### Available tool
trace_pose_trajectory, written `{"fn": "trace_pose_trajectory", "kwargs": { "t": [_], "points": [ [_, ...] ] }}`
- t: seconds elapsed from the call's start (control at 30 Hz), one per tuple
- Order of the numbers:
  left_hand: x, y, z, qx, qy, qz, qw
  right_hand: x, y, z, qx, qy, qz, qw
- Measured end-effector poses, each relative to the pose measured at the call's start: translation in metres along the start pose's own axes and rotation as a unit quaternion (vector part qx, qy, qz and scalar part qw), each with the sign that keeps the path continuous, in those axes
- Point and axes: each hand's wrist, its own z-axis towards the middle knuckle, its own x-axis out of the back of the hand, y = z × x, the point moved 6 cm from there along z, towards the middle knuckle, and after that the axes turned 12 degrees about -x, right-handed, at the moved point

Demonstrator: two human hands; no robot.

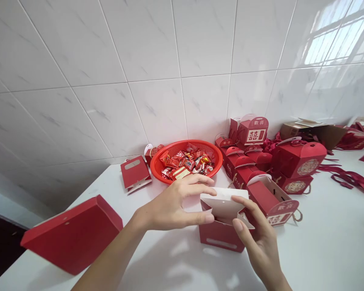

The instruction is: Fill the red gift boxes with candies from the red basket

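Note:
A red paper gift box (223, 238) with white insides stands upright on the table in front of me, its top flaps raised and its mouth uncovered. At its upper left is my left hand (178, 202), fingers stretched and apart, with the thumb and fingertips by the white flap edges. My right hand (256, 238) holds the box's right side, index finger on the white back flap and thumb at the front. The far ends of its other fingers are hidden. Just behind, a red plastic basket (156, 171) holds many wrapped candies (188, 161).
A flat red carton (75, 234) lies at the left table edge, with a folded red box (136, 173) beyond it. Right of the basket stand several finished boxes (300, 157) and an open-topped one (269, 198). Dark red ribbons (352, 178) lie far right. A tiled wall (157, 109) borders the table.

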Motion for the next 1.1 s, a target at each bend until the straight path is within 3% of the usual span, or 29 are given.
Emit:
{"fn": "trace_pose_trajectory", "kwargs": {
  "t": [0.23,0.43,0.6,0.9,1.1],
  "points": [
    [-0.017,-0.025,-0.013,0.063,0.062,-0.061,0.994,-0.002,0.009,0.000,-0.029,0.032,0.012,0.999],
    [-0.027,-0.026,-0.012,-0.015,0.102,-0.031,0.994,-0.003,0.010,0.003,-0.054,0.048,0.067,0.995],
    [-0.029,-0.022,-0.010,-0.086,0.122,-0.036,0.988,-0.002,0.009,0.006,-0.038,0.019,0.028,0.999],
    [-0.036,-0.026,-0.013,-0.101,0.171,-0.061,0.978,-0.001,0.011,0.008,-0.036,0.004,0.032,0.999],
    [-0.042,-0.034,-0.015,-0.047,0.212,-0.113,0.970,-0.002,0.012,0.011,-0.054,0.008,0.041,0.998]
  ]
}}
